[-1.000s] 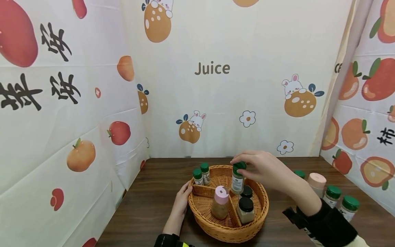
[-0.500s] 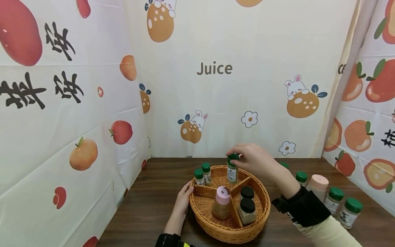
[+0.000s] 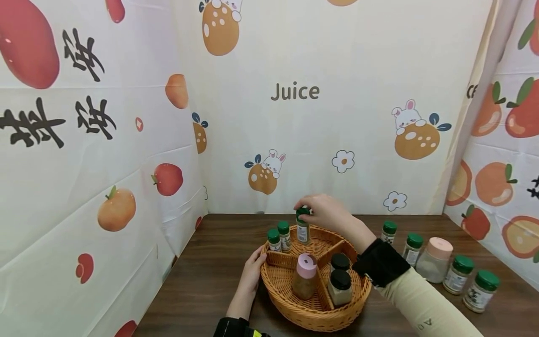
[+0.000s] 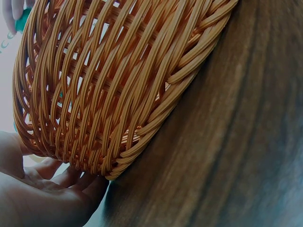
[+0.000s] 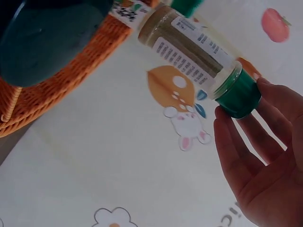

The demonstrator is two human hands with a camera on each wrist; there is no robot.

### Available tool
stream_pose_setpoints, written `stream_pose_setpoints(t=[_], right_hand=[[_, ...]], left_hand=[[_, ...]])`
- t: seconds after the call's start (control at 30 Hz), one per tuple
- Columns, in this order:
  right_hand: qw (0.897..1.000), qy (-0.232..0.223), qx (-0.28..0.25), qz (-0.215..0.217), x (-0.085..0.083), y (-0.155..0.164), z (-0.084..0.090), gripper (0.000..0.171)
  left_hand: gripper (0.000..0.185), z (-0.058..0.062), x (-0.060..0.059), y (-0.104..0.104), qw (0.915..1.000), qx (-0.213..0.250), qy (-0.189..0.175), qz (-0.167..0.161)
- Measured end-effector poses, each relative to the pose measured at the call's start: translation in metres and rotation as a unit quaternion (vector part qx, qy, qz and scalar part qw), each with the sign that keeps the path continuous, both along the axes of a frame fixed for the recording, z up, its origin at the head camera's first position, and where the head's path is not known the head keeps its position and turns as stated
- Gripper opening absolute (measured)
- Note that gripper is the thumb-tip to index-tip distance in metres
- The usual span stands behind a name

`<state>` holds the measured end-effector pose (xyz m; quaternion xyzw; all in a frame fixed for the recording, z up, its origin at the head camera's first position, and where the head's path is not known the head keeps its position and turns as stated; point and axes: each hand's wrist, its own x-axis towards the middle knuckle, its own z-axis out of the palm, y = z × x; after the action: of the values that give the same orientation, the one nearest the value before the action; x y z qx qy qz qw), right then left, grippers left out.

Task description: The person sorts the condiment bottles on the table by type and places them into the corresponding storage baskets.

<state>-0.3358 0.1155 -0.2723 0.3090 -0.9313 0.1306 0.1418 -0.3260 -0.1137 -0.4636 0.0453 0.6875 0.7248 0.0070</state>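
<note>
My right hand (image 3: 326,214) pinches the green cap of a spice jar (image 3: 302,234) and holds it upright over the back compartment of a round wicker basket (image 3: 313,322). In the right wrist view, thumb and fingertips close around that cap, and the jar (image 5: 189,49) shows a brownish filling and white labels. Two green-capped jars (image 3: 284,238) stand just left of it in the same compartment. At the basket's left side, my left hand (image 3: 251,274) grips the wicker. The left wrist view shows its fingers (image 4: 71,177) against the woven wall.
A pink-capped bottle (image 3: 305,281) stands in the front left compartment, two black-capped jars (image 3: 340,290) in the right one. Dividers (image 3: 326,290) separate them. Right of the basket, several green-capped jars (image 3: 480,292) and a pink-lidded jar (image 3: 434,262) stand on the wooden table (image 3: 198,281).
My right hand has carried the green-capped jar leftward, from above the black-capped jars to beside the two green-capped ones. My left hand stays at the basket.
</note>
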Motion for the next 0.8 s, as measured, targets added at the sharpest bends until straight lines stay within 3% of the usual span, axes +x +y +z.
stream_pose_setpoints(t=[0.23,0.53,0.8], right_hand=[[0.999,-0.011,0.034,-0.012,-0.02,-0.013,-0.009,0.023],[0.994,-0.066,0.078,-0.03,-0.038,-0.034,-0.017,0.018],[0.991,-0.085,0.1,-0.01,-0.045,-0.045,-0.022,0.02]], left_hand=[[0.05,0.009,-0.001,0.004,0.9997,-0.001,-0.026,-0.001],[0.05,0.004,-0.003,0.002,0.9996,0.004,-0.028,-0.001],[0.05,0.006,-0.001,0.003,0.9995,0.002,-0.031,0.007]])
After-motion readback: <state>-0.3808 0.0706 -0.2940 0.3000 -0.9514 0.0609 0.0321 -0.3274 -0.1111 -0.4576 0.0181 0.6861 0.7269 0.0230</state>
